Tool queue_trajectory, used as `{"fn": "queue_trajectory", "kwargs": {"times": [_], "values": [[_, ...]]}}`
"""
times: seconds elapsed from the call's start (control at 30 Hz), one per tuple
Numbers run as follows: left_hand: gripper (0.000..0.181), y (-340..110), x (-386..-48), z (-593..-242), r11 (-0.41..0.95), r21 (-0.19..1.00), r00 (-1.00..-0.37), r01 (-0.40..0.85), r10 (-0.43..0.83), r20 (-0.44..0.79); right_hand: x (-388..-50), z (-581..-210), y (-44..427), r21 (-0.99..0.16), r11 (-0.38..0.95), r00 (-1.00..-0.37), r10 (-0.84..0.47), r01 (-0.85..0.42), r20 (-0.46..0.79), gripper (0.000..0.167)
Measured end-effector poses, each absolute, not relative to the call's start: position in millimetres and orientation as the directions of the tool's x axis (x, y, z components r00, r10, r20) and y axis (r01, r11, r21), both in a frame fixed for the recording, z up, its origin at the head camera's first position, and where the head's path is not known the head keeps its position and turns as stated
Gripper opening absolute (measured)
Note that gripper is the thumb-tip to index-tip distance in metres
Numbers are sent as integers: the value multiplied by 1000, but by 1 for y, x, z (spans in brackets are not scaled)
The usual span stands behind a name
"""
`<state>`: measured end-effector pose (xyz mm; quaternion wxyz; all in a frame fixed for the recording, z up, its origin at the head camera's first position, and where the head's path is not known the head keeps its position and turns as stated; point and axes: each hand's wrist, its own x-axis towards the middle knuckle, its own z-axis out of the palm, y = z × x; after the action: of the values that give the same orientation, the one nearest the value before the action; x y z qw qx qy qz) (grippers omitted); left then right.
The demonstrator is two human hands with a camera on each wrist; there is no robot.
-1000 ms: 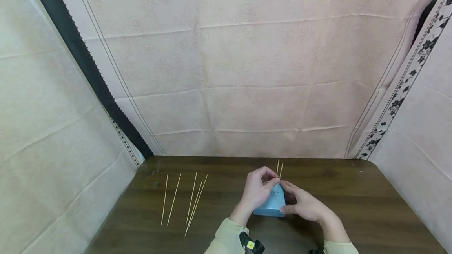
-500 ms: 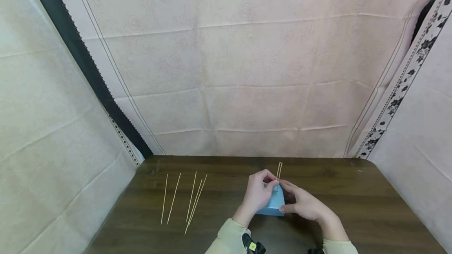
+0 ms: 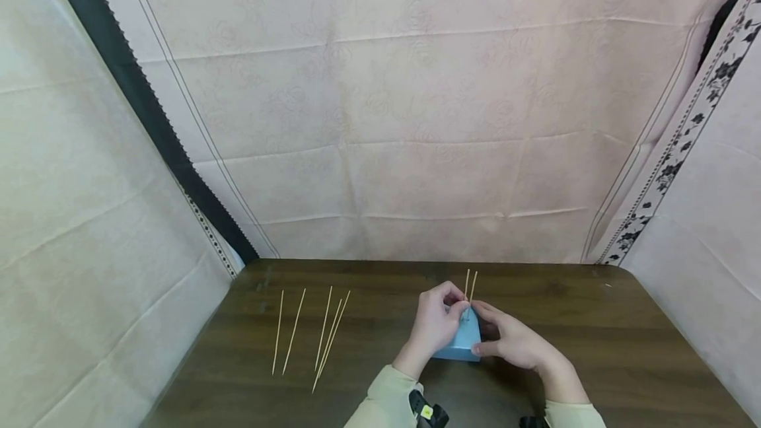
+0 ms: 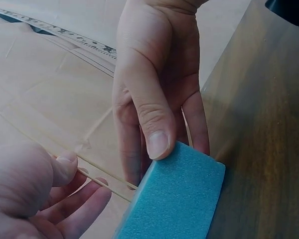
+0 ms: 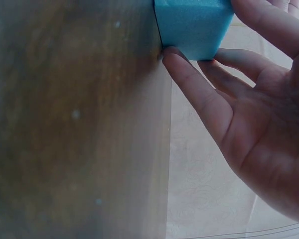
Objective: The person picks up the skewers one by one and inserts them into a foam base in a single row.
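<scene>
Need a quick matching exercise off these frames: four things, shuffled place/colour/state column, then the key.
Things:
1. loose sticks
2. left hand
3. block
4. right hand

Descriptions:
A. light blue
B. holds the block
C. lying on the table, left of both hands
D. pinches a thin stick

Pairs: 1-C, 2-D, 3-A, 4-B
</scene>
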<state>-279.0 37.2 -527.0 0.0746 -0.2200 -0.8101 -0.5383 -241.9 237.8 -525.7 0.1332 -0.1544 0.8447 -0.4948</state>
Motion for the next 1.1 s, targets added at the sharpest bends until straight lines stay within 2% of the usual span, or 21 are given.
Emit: {"fn": "queue_trajectory", "kwargs": {"times": [0.57, 0.83, 1.1], "values": [[5, 42, -278, -529, 334, 851, -910, 406, 233, 343, -244, -525, 240, -868, 477, -916, -394, -136, -73, 94], [4, 40, -274, -526, 377, 805, -886, 458, 271, 377, -242, -526, 240, -872, 469, -912, -404, -141, -70, 93], [10, 38, -269, -523, 358, 780, -856, 513, 289, 430, -241, -527, 238, -891, 428, -901, -429, -150, -54, 94]]}}
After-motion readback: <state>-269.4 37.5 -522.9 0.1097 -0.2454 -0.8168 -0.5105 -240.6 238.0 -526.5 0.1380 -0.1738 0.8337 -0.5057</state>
